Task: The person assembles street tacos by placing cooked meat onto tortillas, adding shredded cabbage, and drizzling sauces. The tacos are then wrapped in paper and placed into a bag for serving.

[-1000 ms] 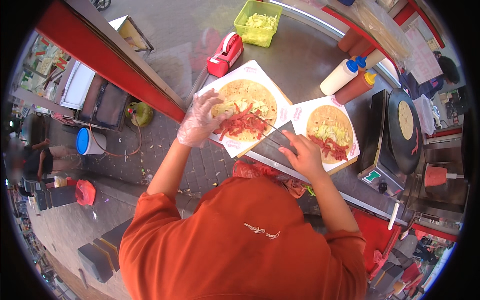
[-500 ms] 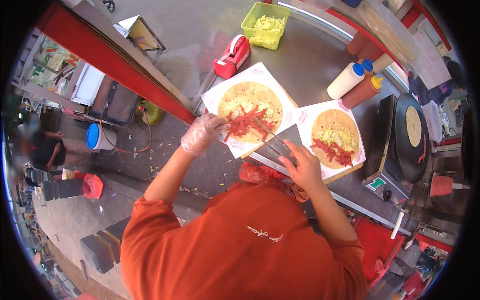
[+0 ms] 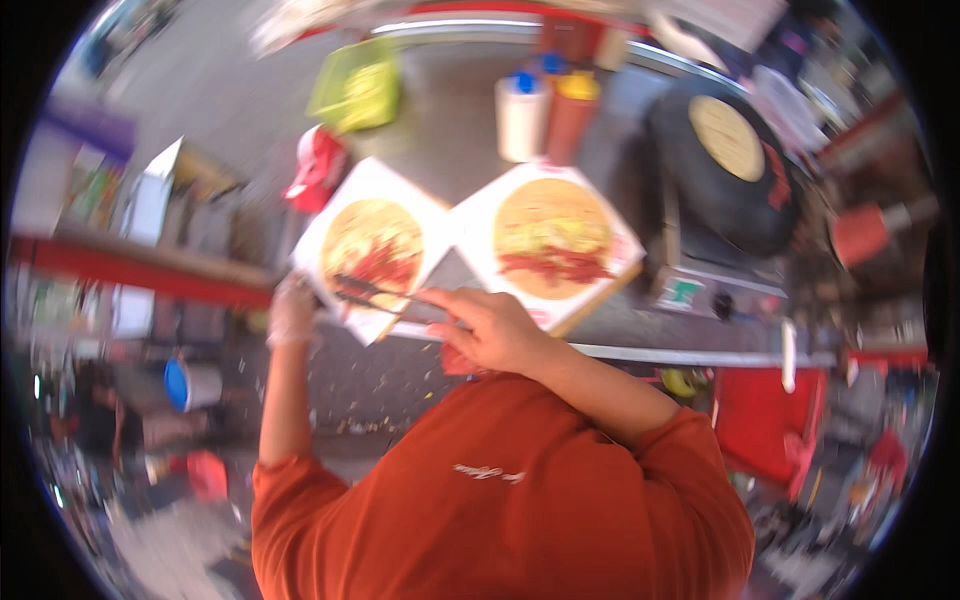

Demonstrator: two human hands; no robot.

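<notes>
Gripping a pair of dark tongs (image 3: pixel 372 292), the bare right hand (image 3: pixel 492 330) is positioned near and to the right of the left flatbread (image 3: pixel 362 222), with thumb and fingers closed around the handle end. The tong tips extend left over red strips (image 3: pixel 388 262) on this flatbread; motion blur conceals whether they pinch any strip. The left flatbread rests on a white sheet (image 3: pixel 368 180) on the metal counter (image 3: pixel 450 110). The left hand (image 3: pixel 293 312), in a clear glove, is located at the sheet's near-left edge. Its fingers are smeared by blur; whether they grasp the edge or are released cannot be determined. To the right, the right flatbread (image 3: pixel 550 205) lies on a second sheet (image 3: pixel 622 255), carrying pale-green shreds (image 3: pixel 550 235). Farther away stand a white bottle (image 3: pixel 521 125) and a brown bottle (image 3: pixel 572 125); a blue-capped bottle (image 3: pixel 551 65) between them is mostly hidden. At far left, the contents of the green tub (image 3: pixel 378 118) are indistinct.
</notes>
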